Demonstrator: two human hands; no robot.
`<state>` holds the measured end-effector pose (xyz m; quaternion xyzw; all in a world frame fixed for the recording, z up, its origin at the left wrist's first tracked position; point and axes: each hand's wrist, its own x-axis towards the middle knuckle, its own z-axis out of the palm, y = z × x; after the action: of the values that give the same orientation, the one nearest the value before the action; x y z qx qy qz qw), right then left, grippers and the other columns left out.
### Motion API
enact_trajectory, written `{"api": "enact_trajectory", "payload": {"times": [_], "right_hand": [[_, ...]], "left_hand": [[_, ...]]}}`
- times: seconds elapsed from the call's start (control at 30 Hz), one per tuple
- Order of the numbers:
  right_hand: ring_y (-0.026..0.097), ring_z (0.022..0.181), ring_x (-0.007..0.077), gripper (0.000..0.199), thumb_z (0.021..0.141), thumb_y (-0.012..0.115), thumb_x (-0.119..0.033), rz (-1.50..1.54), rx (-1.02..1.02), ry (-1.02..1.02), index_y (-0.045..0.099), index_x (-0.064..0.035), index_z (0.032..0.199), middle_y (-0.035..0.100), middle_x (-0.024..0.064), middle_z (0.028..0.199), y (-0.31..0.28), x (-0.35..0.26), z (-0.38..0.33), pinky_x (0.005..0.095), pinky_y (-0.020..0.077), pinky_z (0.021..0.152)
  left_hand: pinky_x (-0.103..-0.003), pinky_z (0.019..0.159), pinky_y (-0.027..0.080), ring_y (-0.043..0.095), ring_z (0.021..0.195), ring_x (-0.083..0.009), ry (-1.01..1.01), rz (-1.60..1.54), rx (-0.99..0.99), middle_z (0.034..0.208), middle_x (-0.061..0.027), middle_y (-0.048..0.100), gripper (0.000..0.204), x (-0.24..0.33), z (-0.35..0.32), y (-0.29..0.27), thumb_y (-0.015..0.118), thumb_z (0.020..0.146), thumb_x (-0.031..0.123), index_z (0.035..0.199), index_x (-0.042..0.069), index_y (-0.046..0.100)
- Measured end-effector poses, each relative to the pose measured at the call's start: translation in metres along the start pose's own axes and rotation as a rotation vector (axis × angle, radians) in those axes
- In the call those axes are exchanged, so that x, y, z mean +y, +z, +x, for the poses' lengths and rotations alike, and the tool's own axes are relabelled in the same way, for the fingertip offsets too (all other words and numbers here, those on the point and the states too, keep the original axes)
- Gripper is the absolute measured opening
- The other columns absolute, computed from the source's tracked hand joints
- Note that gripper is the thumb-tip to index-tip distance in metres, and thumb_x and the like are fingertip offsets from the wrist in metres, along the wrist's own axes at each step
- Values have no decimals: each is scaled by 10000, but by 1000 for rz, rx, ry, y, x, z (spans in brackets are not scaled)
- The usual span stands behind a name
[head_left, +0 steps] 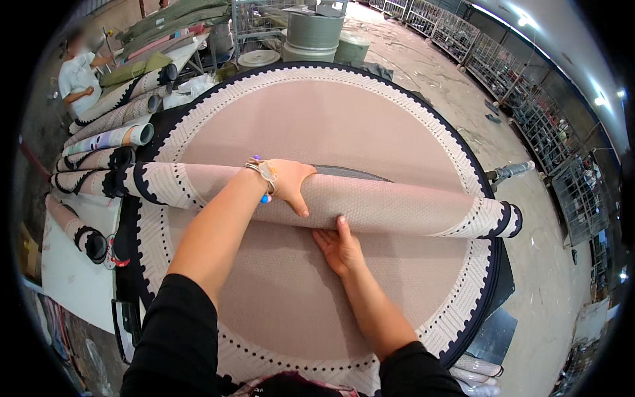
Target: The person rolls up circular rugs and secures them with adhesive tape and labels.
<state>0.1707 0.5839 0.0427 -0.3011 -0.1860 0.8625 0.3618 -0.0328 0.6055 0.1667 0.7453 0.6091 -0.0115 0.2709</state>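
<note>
The left hand (286, 180) has its grip draped over the top of the rolled rug (370, 202), fingers curled down the near side and thumb pointing toward the lower centre of the frame, so it grasps the roll from above. The right hand (337, 246) has a released grip: palm flat, fingers spread and pressed against the underside of the same roll where it meets the flat rug, thumb up against the roll. A bracelet (263, 171) sits on the left wrist. Both forearms enter from the lower edge, with black sleeves (173, 344) at the bottom of the frame.

The rolled rug lies across the middle of the picture from left to right, beige with a cream patterned band and dark edge at each end. It rests on a round rug (317, 119), beige in the centre with a cream zigzag border and a dark scalloped rim, which fills most of the frame and covers the counter (73, 278), whose white surface shows at the lower left.

At the left of the frame, several more rolled rugs (109, 135) lie stacked side by side. At the top centre stand grey cylindrical drums (314, 33). In the upper left a person in a light shirt (78, 76) stands beside a rack of rolls. Along the upper right, wire cages (529, 99) line a concrete floor (430, 73).
</note>
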Motion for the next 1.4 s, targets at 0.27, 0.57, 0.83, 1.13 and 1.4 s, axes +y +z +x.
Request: {"api": "enact_trajectory", "payload": {"times": [0.27, 0.57, 0.83, 1.13, 1.4], "right_hand": [[438, 1177, 272, 790, 750, 736, -245, -369, -178, -78, 267, -16, 1343, 410, 122, 1299, -25, 81, -147, 411, 393, 966], [479, 1178, 234, 460, 849, 634, -211, -688, -567, 271, 481, -2, 1228, 534, 137, 1231, -61, 139, -323, 342, 341, 1012], [580, 952, 343, 318, 869, 516, -277, -2148, -168, -794, 599, -30, 1050, 626, 177, 999, 54, 76, -272, 405, 425, 873], [590, 957, 349, 449, 893, 408, -399, -2069, -35, -83, 643, -34, 1007, 628, 205, 1002, 69, 37, -205, 406, 449, 826], [599, 948, 330, 351, 876, 489, -318, -1933, -194, -271, 618, -68, 1086, 635, 172, 1008, 63, 43, -212, 365, 463, 801]], "left_hand": [[-403, 850, 461, 578, 1008, -319, -37, -92, 46, 1094, -203, 587, 837, 50, -148, 73, 775, 560, 417, 1227, 23, 458], [-401, 799, 484, 598, 929, -327, 133, 22, 0, 972, -161, 605, 749, 119, -274, 158, 754, 546, 453, 1142, 72, 510], [-384, 832, 454, 582, 960, -308, 72, 59, 123, 1018, -139, 602, 668, 101, -267, 172, 774, 547, 448, 1049, 56, 572], [-418, 988, 368, 457, 1135, -395, -776, -210, 689, 1234, -256, 436, 779, 56, -435, 313, 783, 612, 312, 1251, 31, 438], [-332, 804, 476, 607, 887, -250, -608, -537, 554, 964, -166, 603, 556, 55, -464, 306, 703, 627, 323, 1035, -34, 584]]}}
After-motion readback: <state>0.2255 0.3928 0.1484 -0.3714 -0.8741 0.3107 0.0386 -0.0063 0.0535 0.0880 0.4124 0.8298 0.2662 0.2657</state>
